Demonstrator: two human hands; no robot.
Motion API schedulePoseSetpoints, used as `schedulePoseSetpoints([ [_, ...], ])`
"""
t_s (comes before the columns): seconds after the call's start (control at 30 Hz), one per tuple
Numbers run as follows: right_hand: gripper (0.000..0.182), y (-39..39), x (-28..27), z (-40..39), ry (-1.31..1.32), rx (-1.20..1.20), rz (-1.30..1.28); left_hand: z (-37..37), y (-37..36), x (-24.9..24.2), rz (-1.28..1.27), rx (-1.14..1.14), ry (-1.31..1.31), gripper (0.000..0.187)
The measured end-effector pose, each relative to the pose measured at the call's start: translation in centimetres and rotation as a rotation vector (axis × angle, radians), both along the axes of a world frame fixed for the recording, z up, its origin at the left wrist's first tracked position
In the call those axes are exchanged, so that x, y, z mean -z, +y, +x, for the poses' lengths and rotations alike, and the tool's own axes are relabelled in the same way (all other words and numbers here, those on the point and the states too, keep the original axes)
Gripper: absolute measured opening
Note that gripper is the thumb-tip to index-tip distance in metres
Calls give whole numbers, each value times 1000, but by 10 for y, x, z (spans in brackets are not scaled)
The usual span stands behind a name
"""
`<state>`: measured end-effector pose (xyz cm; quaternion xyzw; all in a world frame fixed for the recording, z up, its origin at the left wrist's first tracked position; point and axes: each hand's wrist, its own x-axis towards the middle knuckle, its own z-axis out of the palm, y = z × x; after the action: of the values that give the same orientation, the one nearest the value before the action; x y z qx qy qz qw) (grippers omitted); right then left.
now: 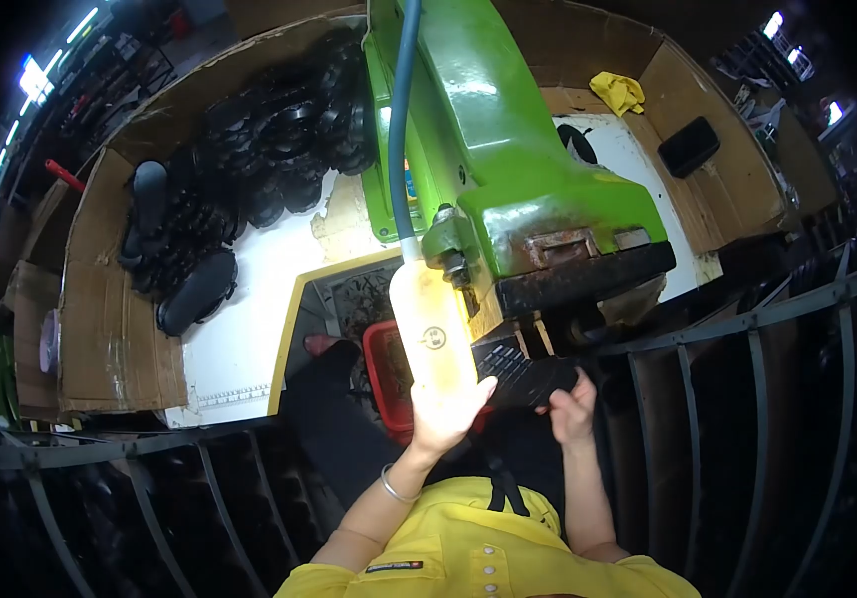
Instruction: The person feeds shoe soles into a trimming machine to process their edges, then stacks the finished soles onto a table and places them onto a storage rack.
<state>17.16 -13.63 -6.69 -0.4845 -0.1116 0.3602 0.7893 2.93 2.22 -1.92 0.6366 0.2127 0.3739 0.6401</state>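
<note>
A black shoe sole [523,377] with a ridged pattern lies tilted under the front of a green machine [548,214]. My right hand [573,411] grips its right end with bent fingers. My left hand [445,417] is at the sole's left end, its thumb close to the edge. The left fingers are hidden behind a lit, pale lamp [433,324] on a blue flexible stem [401,130]. Whether those fingers hold the sole cannot be seen.
A red bin [385,374] stands below the yellow-edged table opening. Many black shoe parts [279,130] are heaped on the white table [234,349] at left, inside cardboard walls [115,339]. At right lie a yellow cloth [618,93] and a black object [689,148]. Metal racks [757,329] flank me.
</note>
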Motion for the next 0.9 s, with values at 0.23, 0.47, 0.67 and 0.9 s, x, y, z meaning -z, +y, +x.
schedulePoseSetpoints([
  [0.23, 25, 41, -67, 53, -321, 36, 16, 5, 15, -11, -50, -18, -27, 18],
  [0.47, 35, 38, -30, 53, -207, -49, 10, 15, 15, 6, -125, 19, -108, 18],
  [0.67, 30, 33, -28, 37, -108, 136, 92, 20, 16, 8, -213, 61, -68, 20],
  [0.9, 32, 51, -71, 45, -389, 102, 83, 1, 26, -27, 88, -152, -170, 15],
])
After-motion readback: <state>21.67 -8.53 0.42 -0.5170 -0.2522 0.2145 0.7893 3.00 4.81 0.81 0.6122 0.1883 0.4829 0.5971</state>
